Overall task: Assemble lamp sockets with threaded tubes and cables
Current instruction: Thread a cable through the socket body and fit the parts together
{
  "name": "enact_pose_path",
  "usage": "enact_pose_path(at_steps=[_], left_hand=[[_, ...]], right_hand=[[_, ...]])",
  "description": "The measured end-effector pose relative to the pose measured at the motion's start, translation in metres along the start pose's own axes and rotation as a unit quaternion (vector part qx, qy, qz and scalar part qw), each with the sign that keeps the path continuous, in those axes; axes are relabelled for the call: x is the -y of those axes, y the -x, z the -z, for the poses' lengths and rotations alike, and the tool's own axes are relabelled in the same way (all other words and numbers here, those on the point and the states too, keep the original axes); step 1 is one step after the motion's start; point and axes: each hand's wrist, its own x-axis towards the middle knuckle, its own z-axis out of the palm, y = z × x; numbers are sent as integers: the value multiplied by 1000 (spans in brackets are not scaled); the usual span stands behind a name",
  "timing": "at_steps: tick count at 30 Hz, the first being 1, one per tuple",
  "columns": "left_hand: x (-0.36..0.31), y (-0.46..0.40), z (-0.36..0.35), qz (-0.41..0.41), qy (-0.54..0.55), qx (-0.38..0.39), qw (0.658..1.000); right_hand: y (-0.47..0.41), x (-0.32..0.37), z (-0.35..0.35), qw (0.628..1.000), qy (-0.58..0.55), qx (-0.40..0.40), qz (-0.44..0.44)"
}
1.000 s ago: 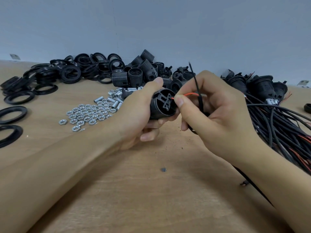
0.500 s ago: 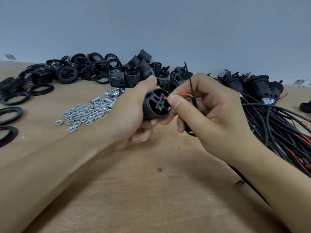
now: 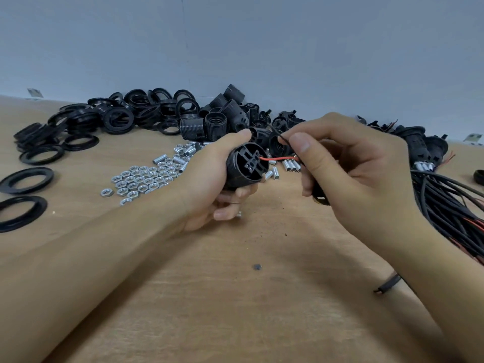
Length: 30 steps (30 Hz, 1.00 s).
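Left hand: we grip the socket, terminals facing three o'clock.
Right hand: we pinch the red wire.
Risk: wire may buckle, missing its terminal.

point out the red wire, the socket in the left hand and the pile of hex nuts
red wire point(image 3: 277, 159), head view, middle of the bare span
socket point(image 3: 248, 163), head view, its terminal end face
pile of hex nuts point(image 3: 144, 178), head view, centre of the pile

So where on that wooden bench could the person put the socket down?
Bare wood lies between the two forearms, around a small dark speck. The back is crowded: black plastic rings, silver hex nuts, and the black cable bundle at right.
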Motion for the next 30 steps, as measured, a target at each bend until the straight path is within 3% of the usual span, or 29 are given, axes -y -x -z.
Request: enact_pose_path(at_steps=[9,30], left_hand=[[-1,0,2,-3,26,34,999],[0,-1,1,32,41,57,997]], right_hand=[[-1,-4,5,980,150,37,126],[-1,0,6,967,191,133,106]])
